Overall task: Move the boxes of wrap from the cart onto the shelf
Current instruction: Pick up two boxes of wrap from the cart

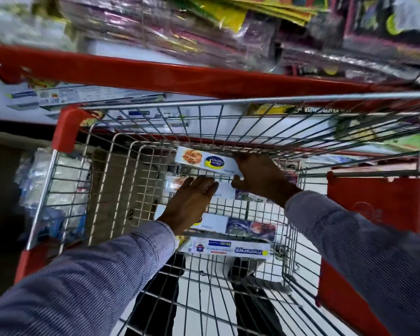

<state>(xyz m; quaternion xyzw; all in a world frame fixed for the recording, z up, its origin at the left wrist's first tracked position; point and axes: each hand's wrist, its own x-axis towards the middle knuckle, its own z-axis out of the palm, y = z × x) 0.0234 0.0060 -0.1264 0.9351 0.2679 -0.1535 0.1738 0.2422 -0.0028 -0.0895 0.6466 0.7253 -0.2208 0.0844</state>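
Below red-edged shelf, right hand grasps wrap box in cart; left hand released.

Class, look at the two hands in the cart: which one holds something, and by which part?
The right hand grips the white wrap box by its right end. The left hand lies flat, open, holding nothing.

**Cart and shelf, with their loads**

The wire cart carries several boxes of wrap on its mesh floor, lying flat from 12 to 6 o'clock. At 11 o'clock, the red-edged shelf holds more flat boxes, blurred.
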